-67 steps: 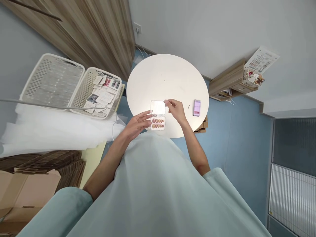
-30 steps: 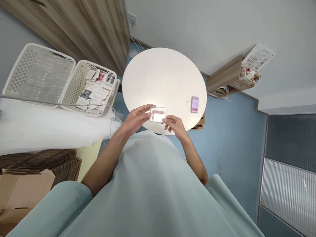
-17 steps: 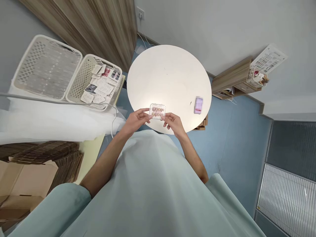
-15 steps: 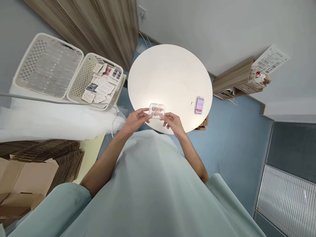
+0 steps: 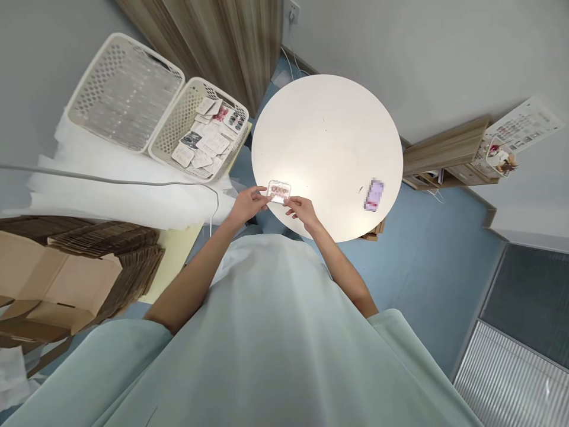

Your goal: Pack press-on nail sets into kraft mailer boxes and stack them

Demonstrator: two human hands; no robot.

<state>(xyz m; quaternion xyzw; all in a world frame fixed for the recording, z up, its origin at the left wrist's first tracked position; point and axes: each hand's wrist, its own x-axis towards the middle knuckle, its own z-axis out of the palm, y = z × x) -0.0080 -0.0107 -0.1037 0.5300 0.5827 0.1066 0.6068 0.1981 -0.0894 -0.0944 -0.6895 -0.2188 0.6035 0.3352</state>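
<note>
Between my hands is a small clear plastic case of press-on nails (image 5: 280, 190), with pinkish nails set in rows. It is held above the near left edge of a round white table (image 5: 329, 124). My left hand (image 5: 247, 205) grips the case's left side, thumb at its lower left corner. At the lower right corner, my right hand (image 5: 302, 212) pinches the case between thumb and fingers. The lower row of nails is hard to make out.
On the left stand a white basket of clear plastic cases (image 5: 128, 95) and another basket with cards (image 5: 195, 133). Folded cardboard boxes (image 5: 84, 267) lie nearer. A pixelated purple object (image 5: 374, 194) rests on the table's right side. A wooden shelf (image 5: 448, 142) stands beyond.
The view has turned, so the table and baskets sit further right in the picture. Both hands still hold the nail case, now nearer the table's left edge and slightly tilted.
</note>
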